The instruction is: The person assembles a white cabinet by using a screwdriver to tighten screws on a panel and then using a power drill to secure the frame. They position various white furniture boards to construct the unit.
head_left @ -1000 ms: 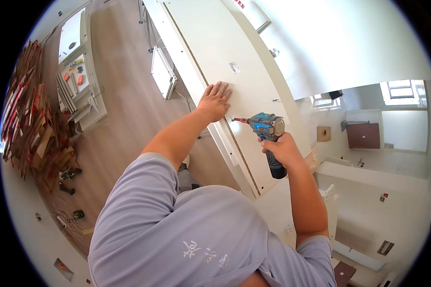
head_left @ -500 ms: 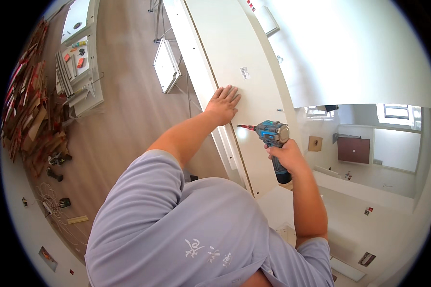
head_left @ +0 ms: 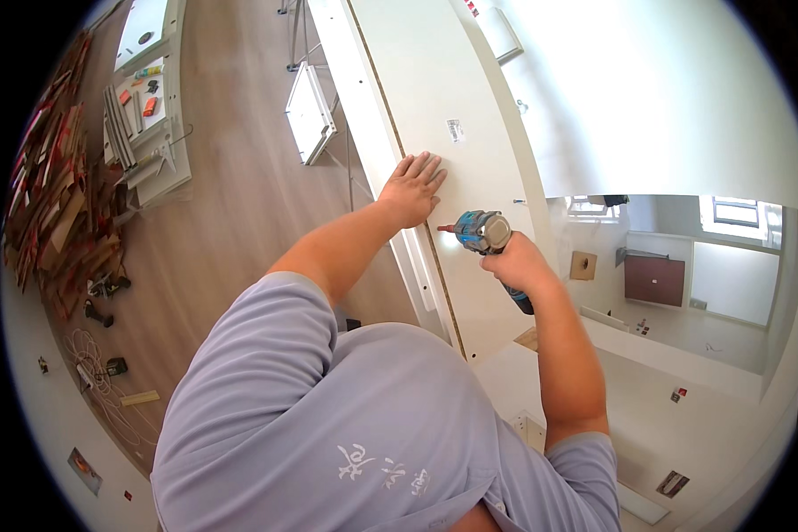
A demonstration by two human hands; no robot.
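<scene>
My left hand (head_left: 412, 188) lies flat on a long white panel (head_left: 417, 80), its fingers spread near the panel's dark long edge. My right hand (head_left: 519, 263) grips a blue and grey cordless drill (head_left: 485, 231). The drill's red tip points left at the panel near that edge, just below my left hand. A bright spot of light falls on the panel beside the tip. Whether a screw sits under the tip is hard to make out. A small printed label (head_left: 455, 130) is stuck on the panel beyond my left hand, and a small metal fitting (head_left: 520, 201) sits at its right edge.
Left of the panel, a white board (head_left: 310, 115) leans by metal trestle legs. Farther left are a low bench with tools (head_left: 151, 133) and a heap of scrap strips (head_left: 58, 204). Cables (head_left: 93, 377) lie on the floor at lower left. A maroon panel (head_left: 654, 279) stands at right.
The drill has tilted more upright and shifted slightly left with my right hand. My left hand stays pressed on the panel in nearly the same place.
</scene>
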